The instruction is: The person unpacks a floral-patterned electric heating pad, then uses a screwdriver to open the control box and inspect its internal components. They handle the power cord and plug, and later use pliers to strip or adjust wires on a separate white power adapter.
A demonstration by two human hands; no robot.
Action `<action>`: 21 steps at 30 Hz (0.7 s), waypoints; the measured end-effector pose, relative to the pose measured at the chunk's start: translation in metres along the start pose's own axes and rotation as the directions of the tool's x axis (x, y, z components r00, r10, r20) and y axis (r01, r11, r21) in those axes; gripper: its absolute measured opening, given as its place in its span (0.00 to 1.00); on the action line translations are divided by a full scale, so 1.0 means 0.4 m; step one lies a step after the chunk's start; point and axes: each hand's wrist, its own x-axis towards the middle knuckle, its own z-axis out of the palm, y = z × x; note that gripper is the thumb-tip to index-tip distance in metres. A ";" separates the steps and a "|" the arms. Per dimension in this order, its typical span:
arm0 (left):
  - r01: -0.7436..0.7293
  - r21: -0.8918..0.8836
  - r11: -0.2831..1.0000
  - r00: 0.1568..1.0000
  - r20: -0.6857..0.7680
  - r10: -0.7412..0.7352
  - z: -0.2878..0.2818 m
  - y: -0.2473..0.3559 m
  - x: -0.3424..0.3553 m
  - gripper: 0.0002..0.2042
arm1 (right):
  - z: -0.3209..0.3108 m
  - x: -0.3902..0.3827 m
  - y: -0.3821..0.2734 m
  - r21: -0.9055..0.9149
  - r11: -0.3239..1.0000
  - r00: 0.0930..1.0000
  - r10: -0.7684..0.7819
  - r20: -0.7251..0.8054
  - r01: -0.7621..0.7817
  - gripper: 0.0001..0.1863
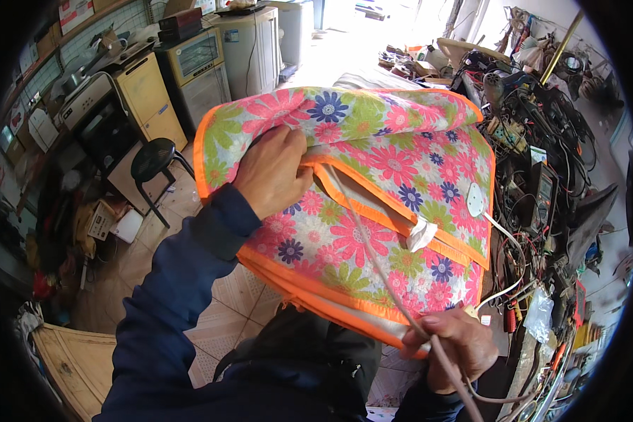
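Note:
A folded flowered fabric pad with orange trim spreads in front of me, patterned in pink, green, blue and white. My left hand is closed on its fabric beside an orange-edged opening, the fingertips partly hidden in the folds. Between the fingers of my right hand runs a greyish-brown cord, stretching up to that opening and down past the lower edge of the picture. A white tag sticks out from the trim. On the pad's right side lies a white oval plug-like piece with a white cable.
A heap of black wires, tools and parts crowds the bench on the right, with a multimeter among it. To the left stand a black stool, an oven-like appliance and cabinets. A wooden tabletop reaches in at lower left.

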 end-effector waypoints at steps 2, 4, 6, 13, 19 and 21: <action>-0.074 0.027 0.997 0.995 -0.059 0.076 0.011 0.000 -0.002 0.14 | 0.004 0.036 0.002 -0.018 0.998 0.974 0.070 0.216 -0.068 0.11; -0.135 0.025 0.991 0.984 -0.111 0.137 0.006 0.010 -0.015 0.11 | 0.019 0.077 -0.012 -0.049 0.985 0.901 0.169 0.400 -0.163 0.11; -0.050 -0.001 0.999 0.997 0.063 0.050 -0.004 0.030 -0.033 0.08 | 0.042 0.096 -0.013 -0.040 0.991 0.920 0.132 0.369 -0.127 0.10; -0.058 -0.185 0.981 0.994 -0.101 0.040 0.014 0.066 -0.051 0.07 | 0.032 0.114 -0.025 0.022 0.997 0.971 0.068 0.229 -0.076 0.12; -0.241 0.124 0.963 0.917 -0.296 0.267 -0.002 0.088 -0.041 0.12 | 0.011 0.129 -0.052 0.031 0.999 0.966 0.025 0.256 -0.034 0.13; -0.330 0.169 0.929 0.923 -0.149 0.355 -0.002 0.073 -0.039 0.09 | 0.000 0.141 -0.059 -0.007 1.000 0.972 -0.007 0.237 0.008 0.12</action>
